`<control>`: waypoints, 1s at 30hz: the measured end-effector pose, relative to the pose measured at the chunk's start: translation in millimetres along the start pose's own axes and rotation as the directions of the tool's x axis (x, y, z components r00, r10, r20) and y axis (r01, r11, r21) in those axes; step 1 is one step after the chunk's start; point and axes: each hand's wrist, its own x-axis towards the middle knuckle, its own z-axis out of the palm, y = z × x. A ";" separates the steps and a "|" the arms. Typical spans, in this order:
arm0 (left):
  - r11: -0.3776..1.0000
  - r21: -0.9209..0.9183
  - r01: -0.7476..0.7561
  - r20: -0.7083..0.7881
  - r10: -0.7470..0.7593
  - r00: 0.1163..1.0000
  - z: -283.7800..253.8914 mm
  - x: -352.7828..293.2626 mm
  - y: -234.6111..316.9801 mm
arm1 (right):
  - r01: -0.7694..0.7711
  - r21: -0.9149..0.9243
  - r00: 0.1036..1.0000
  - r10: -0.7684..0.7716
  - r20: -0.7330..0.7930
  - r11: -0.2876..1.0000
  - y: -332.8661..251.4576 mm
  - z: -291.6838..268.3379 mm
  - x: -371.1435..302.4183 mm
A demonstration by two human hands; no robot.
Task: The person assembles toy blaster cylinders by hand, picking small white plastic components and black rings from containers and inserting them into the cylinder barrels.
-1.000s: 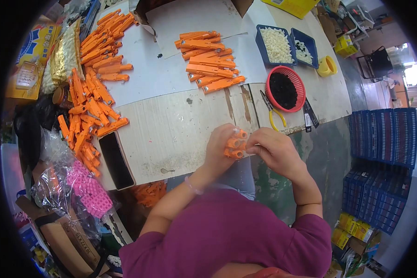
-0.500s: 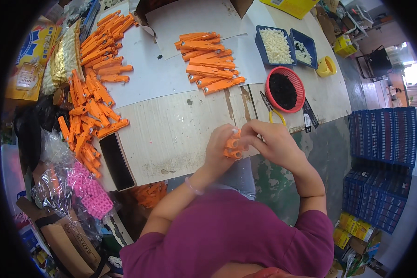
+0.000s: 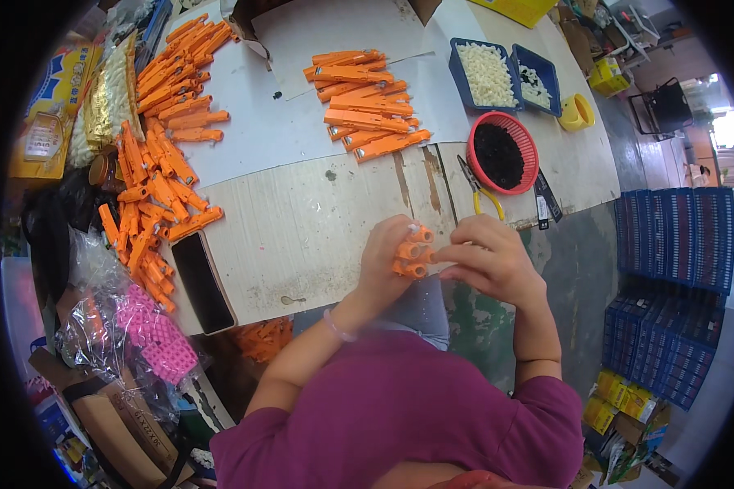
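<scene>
In my left hand [image 3: 382, 259], closed fingers grip a small bunch of orange plastic parts [image 3: 417, 251], their round hollow ends turned to the right, over the table's near edge. My right hand [image 3: 493, 259] is just right of the bunch, fingertips drawn together at or touching the nearest end. Anything pinched there is too small to make out. Ahead on the table lies a neat stack of similar orange parts [image 3: 369, 110]. A larger loose heap of them [image 3: 167, 183] spreads along the left side.
A red basket of small black pieces [image 3: 501, 155], yellow-handled pliers [image 3: 479, 191] and a blue tray of white pieces [image 3: 487, 73] stand at the right. A second blue tray [image 3: 538, 81] and yellow tape roll [image 3: 576, 112] sit beyond. A phone [image 3: 204, 281] lies left.
My right hand has shifted slightly right, its fingers less bunched over the orange parts. More of the round ends show now. My left hand keeps its grip in nearly the same place.
</scene>
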 end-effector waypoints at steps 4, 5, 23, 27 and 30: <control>0.999 0.035 -0.033 0.019 0.032 0.999 -2.3 3.0 0.6 | -0.218 -0.124 0.901 0.151 -0.406 0.968 27.2 -11.7 0.9; 0.996 0.057 -0.063 0.026 0.062 0.998 -2.6 4.1 0.9 | -0.358 -0.120 0.824 0.252 -0.507 0.926 37.5 -15.6 5.9; 0.997 0.058 -0.050 0.022 0.049 0.999 -1.6 2.3 0.6 | -0.663 0.113 0.676 0.658 -0.332 0.740 87.4 -7.2 -5.5; 0.997 0.063 -0.033 0.037 0.031 0.999 -1.1 3.0 1.3 | -0.397 0.307 0.855 0.470 -0.218 0.865 19.6 7.7 2.2; 0.999 0.035 -0.015 -0.010 0.016 1.000 1.4 0.6 -0.9 | -0.192 0.175 0.955 0.225 -0.195 0.966 -6.8 23.7 7.6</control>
